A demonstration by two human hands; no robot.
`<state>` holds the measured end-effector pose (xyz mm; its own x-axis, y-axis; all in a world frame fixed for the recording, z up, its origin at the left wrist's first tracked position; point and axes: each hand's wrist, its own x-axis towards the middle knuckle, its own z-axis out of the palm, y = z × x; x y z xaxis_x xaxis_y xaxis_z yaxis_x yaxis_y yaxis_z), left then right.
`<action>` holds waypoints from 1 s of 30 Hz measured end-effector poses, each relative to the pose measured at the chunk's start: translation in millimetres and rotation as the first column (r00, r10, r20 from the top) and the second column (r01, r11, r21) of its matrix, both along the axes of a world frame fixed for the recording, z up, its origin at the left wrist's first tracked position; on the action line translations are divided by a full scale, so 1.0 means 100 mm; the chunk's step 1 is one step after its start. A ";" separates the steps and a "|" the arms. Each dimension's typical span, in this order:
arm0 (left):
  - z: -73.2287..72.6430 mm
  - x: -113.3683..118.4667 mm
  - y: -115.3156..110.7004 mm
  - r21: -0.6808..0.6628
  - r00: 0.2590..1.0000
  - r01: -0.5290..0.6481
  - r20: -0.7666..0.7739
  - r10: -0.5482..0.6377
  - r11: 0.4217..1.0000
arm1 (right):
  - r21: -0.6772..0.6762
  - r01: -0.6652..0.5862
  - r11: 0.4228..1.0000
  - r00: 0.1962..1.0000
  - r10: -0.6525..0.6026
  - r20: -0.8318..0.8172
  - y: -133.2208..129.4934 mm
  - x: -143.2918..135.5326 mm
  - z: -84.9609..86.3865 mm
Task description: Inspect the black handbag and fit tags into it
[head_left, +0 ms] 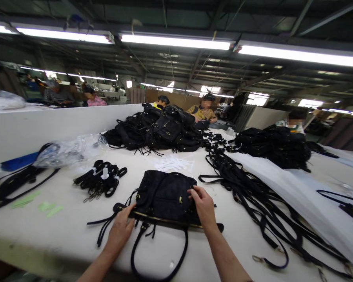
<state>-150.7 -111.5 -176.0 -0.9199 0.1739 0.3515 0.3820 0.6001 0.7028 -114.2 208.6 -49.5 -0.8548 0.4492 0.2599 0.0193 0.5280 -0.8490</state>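
A black handbag (167,192) lies on its side on the pale table in front of me, its gold zip running along the near edge. One rounded handle loops toward me, and thin tassels hang off at the left. My left hand (122,225) grips the bag's near left corner, beside the zip end, with its fingers closed together. At the right side, my right hand (203,204) has bent fingers closed on the bag's edge, close to a small gold fitting (180,199). The undersides of both hands' fingers are partly hidden.
Black bags (164,127) are heaped at the back, with another heap (273,147) at the right. Long black straps (253,196) spread down the right side. Bundled straps (101,176), clear plastic (73,150) and green slips (26,199) lie left. Several people sit beyond.
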 end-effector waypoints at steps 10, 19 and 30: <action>0.20 -0.22 -0.78 -0.430 0.992 0.023 -0.106 -0.076 0.902 | 0.405 -0.092 0.910 0.985 0.024 0.171 0.01 -0.51 -0.57; 0.15 -0.27 -0.85 -0.361 0.997 0.066 0.051 -0.051 0.930 | 0.495 -0.121 0.861 0.968 0.214 -0.135 -0.26 -0.20 -0.26; 0.52 0.00 -0.80 0.236 0.807 0.055 0.561 -0.182 0.970 | -0.289 -0.554 0.780 0.787 0.605 0.124 -1.84 0.15 -0.53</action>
